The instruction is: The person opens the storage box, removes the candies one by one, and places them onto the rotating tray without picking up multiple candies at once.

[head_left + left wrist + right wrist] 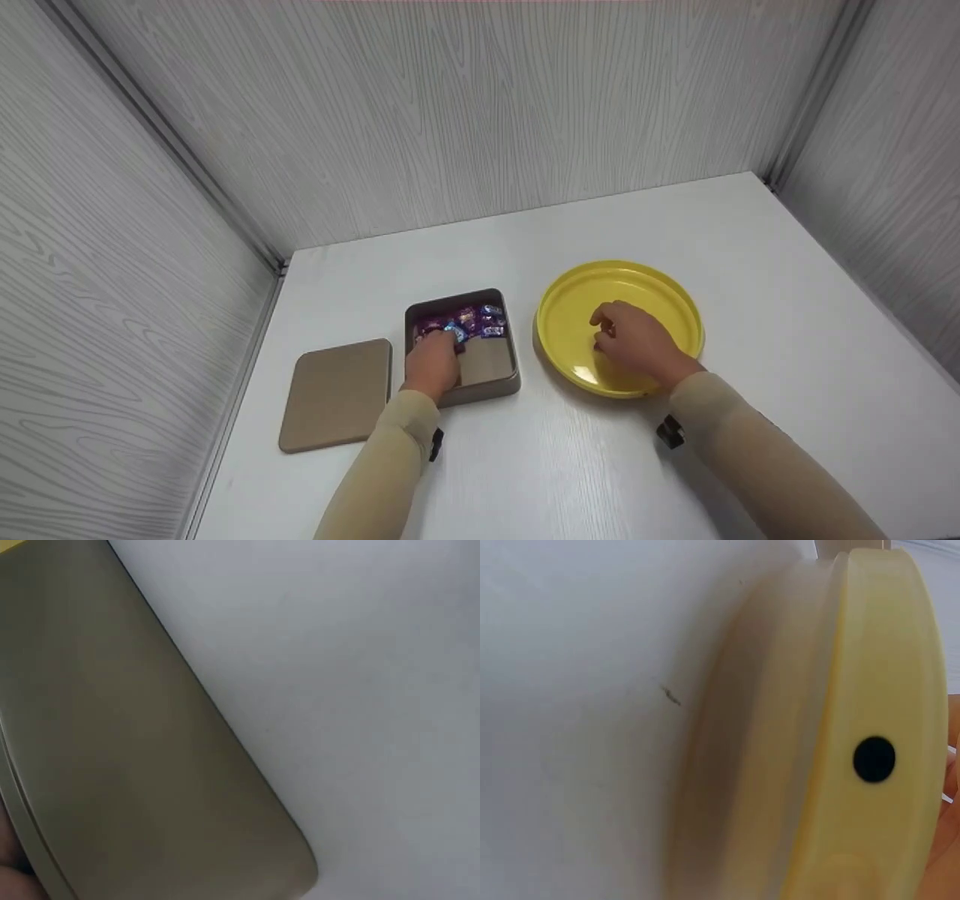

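Head view: nearest us, two sleeves (379, 472) reach over the desk (540, 465), and a flat brown lid (337, 394) lies just left of an open brown tin (480, 391). Our left hand (433, 366) is inside the tin, fingertips at a blue wrapped candy (455, 331); we cannot tell whether it pinches the candy or only touches it. Beyond, purple candies (468, 318) lie along the tin's far side. We judge each candy light and probably firm, in a thin, slick wrapper that may slide, so we would pinch it lightly across the body rather than by a wrapper end. The tin looks stiff; we would steady it by its side walls. To its right, our right hand (634, 339) hovers over a yellow plate (570, 326), fingers loosely curled, nothing visible in it. The plate seems to be smooth, rigid plastic, glossy enough to slip, so we would hold it by its raised rim
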Demonstrator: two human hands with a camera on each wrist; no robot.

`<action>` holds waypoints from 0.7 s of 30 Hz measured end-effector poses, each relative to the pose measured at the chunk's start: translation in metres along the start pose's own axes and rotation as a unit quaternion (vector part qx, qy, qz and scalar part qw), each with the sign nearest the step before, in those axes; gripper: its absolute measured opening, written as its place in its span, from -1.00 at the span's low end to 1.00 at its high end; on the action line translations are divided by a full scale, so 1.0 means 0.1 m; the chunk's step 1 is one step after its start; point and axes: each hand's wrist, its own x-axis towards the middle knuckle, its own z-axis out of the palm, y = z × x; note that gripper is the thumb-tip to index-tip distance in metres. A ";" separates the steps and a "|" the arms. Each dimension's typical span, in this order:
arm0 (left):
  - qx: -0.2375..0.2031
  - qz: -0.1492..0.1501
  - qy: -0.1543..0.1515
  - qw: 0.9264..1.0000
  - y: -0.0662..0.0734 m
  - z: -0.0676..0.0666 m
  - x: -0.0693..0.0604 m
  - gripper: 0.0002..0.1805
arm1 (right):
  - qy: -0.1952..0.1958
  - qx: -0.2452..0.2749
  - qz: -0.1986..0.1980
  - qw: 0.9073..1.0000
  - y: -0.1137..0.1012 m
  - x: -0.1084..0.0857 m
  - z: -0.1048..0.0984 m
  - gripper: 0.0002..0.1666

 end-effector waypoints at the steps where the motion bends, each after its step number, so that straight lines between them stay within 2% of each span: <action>1: 0.001 0.001 0.002 1.000 0.00 0.00 0.00 -0.80 | 0.001 0.000 -0.001 1.000 -0.01 0.00 0.01 -0.71; 13: -0.007 0.002 0.004 1.000 -0.03 0.03 0.03 -0.94 | -0.008 0.020 0.004 1.000 -0.03 0.02 0.07 -0.70; 17: -0.019 -0.010 -0.003 1.000 -0.04 0.01 0.04 -0.95 | -0.008 0.028 0.001 1.000 -0.05 0.03 0.08 -0.72; 21: -0.055 -0.033 -0.006 0.998 -0.04 -0.01 0.00 -0.91 | -0.012 0.034 -0.002 0.999 -0.09 0.02 0.10 -0.72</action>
